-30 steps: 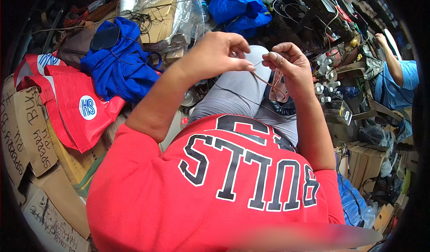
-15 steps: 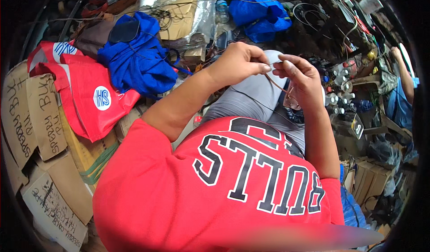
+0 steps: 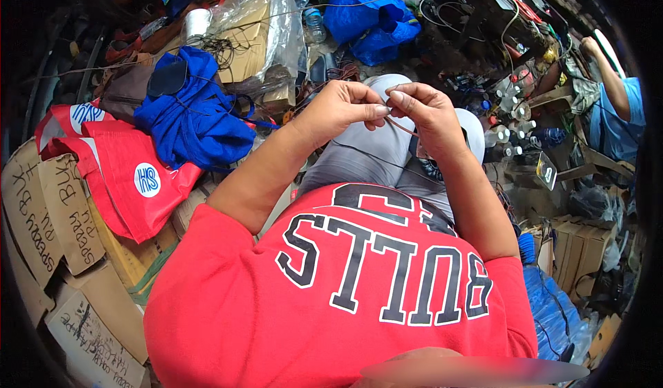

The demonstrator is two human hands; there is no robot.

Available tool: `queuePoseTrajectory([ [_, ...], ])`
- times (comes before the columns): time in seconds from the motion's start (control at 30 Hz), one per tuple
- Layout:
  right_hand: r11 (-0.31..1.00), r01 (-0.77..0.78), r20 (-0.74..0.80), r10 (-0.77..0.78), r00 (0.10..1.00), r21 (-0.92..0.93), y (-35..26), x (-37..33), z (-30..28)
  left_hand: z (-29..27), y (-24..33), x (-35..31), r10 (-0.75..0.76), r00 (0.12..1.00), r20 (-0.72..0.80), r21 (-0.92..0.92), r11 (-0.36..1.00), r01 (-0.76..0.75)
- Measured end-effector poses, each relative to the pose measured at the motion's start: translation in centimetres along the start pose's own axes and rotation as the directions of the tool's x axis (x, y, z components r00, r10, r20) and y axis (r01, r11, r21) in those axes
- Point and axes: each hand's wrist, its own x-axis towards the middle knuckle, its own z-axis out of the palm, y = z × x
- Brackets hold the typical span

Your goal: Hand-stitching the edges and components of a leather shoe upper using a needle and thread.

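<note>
My left hand (image 3: 350, 110) is closed in a pinch above my lap, thumb against fingertips. A thin brown cord (image 3: 400, 125) runs from its fingertips down toward the right palm. My right hand (image 3: 427, 114) pinches too, its fingertips almost meeting the left ones; whatever they grip is too small to make out. Below the hands are my knees in grey trousers (image 3: 359, 150), with a thin dark thread lying across them. Beneath the right wrist, a dark coiled thing (image 3: 431, 170) is partly hidden.
To the left lie a blue cloth bag (image 3: 200, 122), a red shopping bag (image 3: 117, 181) and cardboard pieces (image 3: 90, 298). A blue plastic bag (image 3: 373, 22) sits ahead. Several small bottles (image 3: 507, 136) stand at right, with another person's arm (image 3: 611, 84) beyond.
The view has shifted, so the surroundings sit differently in it. My hands have drawn closer together, fingertips nearly touching, with the brown cord still at the left fingertips.
</note>
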Motion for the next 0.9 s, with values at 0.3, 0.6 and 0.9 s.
queuePoseTrajectory([
  [0.3,1.000,0.003,-0.011,-0.003,1.000,0.005,0.28,0.09,0.21,0.09,-0.32,-0.03,-0.018,1.000,0.003,-0.043,0.999,0.018],
  [0.6,1.000,0.004,-0.029,-0.004,1.000,0.014,0.43,-0.03,0.19,0.29,-0.64,-0.01,-0.016,1.000,0.018,-0.061,0.998,0.018],
  [0.9,1.000,-0.012,-0.013,0.012,1.000,-0.010,0.58,0.16,-0.04,0.07,-0.89,0.12,-0.020,0.999,0.038,-0.078,0.997,0.023],
])
